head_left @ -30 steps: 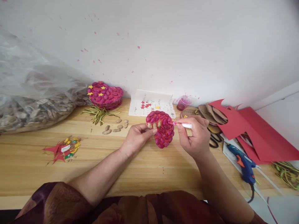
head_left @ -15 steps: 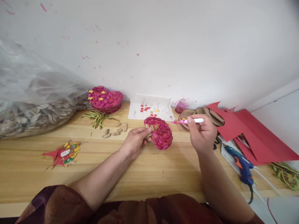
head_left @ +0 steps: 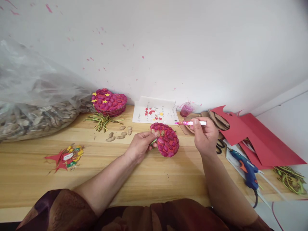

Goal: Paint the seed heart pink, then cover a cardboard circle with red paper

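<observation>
At the 9 o'clock side of the pair, the left hand (head_left: 141, 144) pinches, thumb and fingers closed, the edge of a magenta peanut-covered piece (head_left: 168, 142) held over the surface (head_left: 108, 183), near the middle of the view. The brush (head_left: 189, 123) that touched the piece 1 second ago now stands just clear of it — so colouring seems paused; at least 1 tan peanut (head_left: 162, 132) shows by the thumb. The piece curves, its long axis running roughly 11 to 5 o'clock, the lower lobe pointing to 5. At its 2 o'clock the brush lies nearly level, magenta tip toward 9 — the right hand (head_left: 205, 136) closed on its white handle.
</observation>
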### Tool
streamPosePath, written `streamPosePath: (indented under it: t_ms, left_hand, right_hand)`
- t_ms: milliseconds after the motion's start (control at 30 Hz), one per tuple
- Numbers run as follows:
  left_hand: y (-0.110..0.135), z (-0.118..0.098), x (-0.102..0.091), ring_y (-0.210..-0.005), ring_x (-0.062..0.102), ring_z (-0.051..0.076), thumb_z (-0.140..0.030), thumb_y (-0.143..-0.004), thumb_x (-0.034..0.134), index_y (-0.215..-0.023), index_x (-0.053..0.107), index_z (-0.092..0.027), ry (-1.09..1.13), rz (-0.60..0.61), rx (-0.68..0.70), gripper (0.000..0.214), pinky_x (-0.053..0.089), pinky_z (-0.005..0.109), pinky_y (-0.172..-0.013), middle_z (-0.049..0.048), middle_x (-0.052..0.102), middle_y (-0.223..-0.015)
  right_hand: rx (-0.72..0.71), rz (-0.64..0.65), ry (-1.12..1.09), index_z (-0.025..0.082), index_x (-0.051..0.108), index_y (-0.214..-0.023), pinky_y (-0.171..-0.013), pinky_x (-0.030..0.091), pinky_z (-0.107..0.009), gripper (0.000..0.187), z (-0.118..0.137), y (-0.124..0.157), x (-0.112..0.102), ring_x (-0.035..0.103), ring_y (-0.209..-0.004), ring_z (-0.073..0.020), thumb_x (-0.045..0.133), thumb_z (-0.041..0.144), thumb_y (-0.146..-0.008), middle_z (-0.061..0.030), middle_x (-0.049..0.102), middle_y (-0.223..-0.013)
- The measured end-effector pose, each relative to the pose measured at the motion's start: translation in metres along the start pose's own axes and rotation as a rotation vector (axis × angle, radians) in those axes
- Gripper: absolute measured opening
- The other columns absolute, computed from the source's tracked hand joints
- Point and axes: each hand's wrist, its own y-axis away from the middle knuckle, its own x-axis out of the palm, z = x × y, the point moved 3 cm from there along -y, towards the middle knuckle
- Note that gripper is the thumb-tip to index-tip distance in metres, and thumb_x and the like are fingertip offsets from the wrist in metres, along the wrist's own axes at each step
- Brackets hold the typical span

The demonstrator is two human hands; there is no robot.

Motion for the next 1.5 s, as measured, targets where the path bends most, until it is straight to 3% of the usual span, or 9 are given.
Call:
streamPosePath:
  t_ms: [200, 367, 600, 700, 833, 967, 1167, 1300, 1500]
  left_hand:
    - [0.000, 0.000, 0.000, -0.054, 0.051, 0.008, -0.047, -0.061, 0.090, -0.069, 0.071, -0.009, -0.016, 0.007, 0.027, 0.043, 0.029, 0.019, -0.046, 0.0029, 0.061, -0.062]
    - [0.001, 0.000, 0.001, -0.051, 0.049, 0.007, -0.047, -0.061, 0.090, -0.066, 0.068, -0.011, -0.027, -0.010, 0.021, 0.043, 0.028, 0.019, -0.046, 0.0012, 0.060, -0.059]
    - [0.000, 0.001, -0.001, -0.050, 0.045, 0.006, -0.048, -0.066, 0.087, -0.066, 0.065, -0.012, -0.067, -0.018, 0.044, 0.041, 0.027, 0.020, -0.048, -0.0002, 0.059, -0.057]
    - [-0.001, 0.002, -0.001, -0.049, 0.044, 0.007, -0.047, -0.067, 0.086, -0.066, 0.066, -0.012, -0.063, -0.028, 0.050, 0.040, 0.026, 0.020, -0.048, -0.0001, 0.059, -0.056]
    - [-0.002, 0.002, -0.001, -0.049, 0.044, 0.007, -0.048, -0.067, 0.086, -0.065, 0.066, -0.013, -0.054, -0.052, 0.058, 0.041, 0.027, 0.021, -0.048, 0.0004, 0.059, -0.056]
    - [-0.002, -0.001, -0.002, -0.050, 0.046, 0.007, -0.050, -0.064, 0.087, -0.066, 0.067, -0.013, 0.001, -0.105, 0.085, 0.041, 0.026, 0.021, -0.047, 0.0006, 0.060, -0.057]
    - [-0.002, -0.007, -0.003, -0.052, 0.048, 0.007, -0.048, -0.055, 0.091, -0.064, 0.066, -0.013, 0.144, -0.166, 0.087, 0.044, 0.028, 0.020, -0.047, -0.0002, 0.059, -0.058]
    - [0.001, -0.009, -0.001, -0.052, 0.048, 0.007, -0.045, -0.053, 0.092, -0.063, 0.065, -0.012, 0.198, -0.171, 0.074, 0.044, 0.028, 0.020, -0.046, -0.0004, 0.059, -0.059]
    - [0.002, -0.008, -0.001, -0.050, 0.044, 0.007, -0.046, -0.059, 0.088, -0.057, 0.062, -0.014, 0.130, -0.185, 0.115, 0.041, 0.028, 0.022, -0.047, -0.0007, 0.058, -0.055]
  right_hand:
    - [0.011, -0.019, 0.010, 0.019, 0.066, -0.088, -0.061, 0.048, -0.027, 0.022, 0.003, -0.011, -0.003, 0.057, -0.061, -0.0124, 0.065, 0.041, -0.092, 0.0017, 0.063, -0.069]
    - [-0.019, -0.040, 0.060, 0.019, 0.065, -0.087, -0.057, 0.044, -0.025, 0.021, 0.003, -0.037, -0.004, 0.054, -0.057, -0.0119, 0.065, 0.041, -0.090, 0.0030, 0.061, -0.066]
    - [-0.028, -0.085, 0.302, 0.020, 0.066, -0.086, -0.061, 0.042, -0.028, 0.021, -0.010, -0.070, 0.007, 0.054, -0.058, -0.0136, 0.064, 0.041, -0.088, 0.0031, 0.062, -0.066]
    - [-0.098, -0.135, 0.394, 0.020, 0.067, -0.085, -0.065, 0.042, -0.029, 0.020, -0.018, -0.079, 0.003, 0.055, -0.064, -0.0154, 0.064, 0.040, -0.087, 0.0019, 0.063, -0.068]
    - [-0.067, -0.152, 0.384, 0.019, 0.066, -0.087, -0.061, 0.040, -0.029, 0.022, -0.023, -0.088, -0.005, 0.050, -0.057, -0.0140, 0.063, 0.041, -0.088, 0.0028, 0.061, -0.066]
    - [-0.076, -0.074, 0.218, 0.021, 0.065, -0.090, -0.056, 0.041, -0.028, 0.023, 0.003, -0.068, -0.001, 0.052, -0.057, -0.0131, 0.063, 0.043, -0.092, 0.0025, 0.060, -0.067]
    - [-0.388, 0.235, 0.161, 0.023, 0.069, -0.097, -0.070, 0.051, -0.036, 0.007, 0.072, 0.009, 0.010, 0.065, -0.078, -0.0202, 0.067, 0.025, -0.090, -0.0046, 0.070, -0.087]
    - [-0.528, 0.287, 0.230, 0.025, 0.068, -0.103, -0.074, 0.052, -0.036, 0.021, 0.079, 0.039, 0.013, 0.064, -0.081, -0.0207, 0.069, 0.014, -0.086, -0.0026, 0.071, -0.086]
    - [-0.604, 0.304, 0.303, 0.026, 0.067, -0.105, -0.076, 0.053, -0.035, 0.021, 0.075, 0.050, 0.022, 0.065, -0.080, -0.0201, 0.070, 0.015, -0.087, -0.0009, 0.073, -0.082]
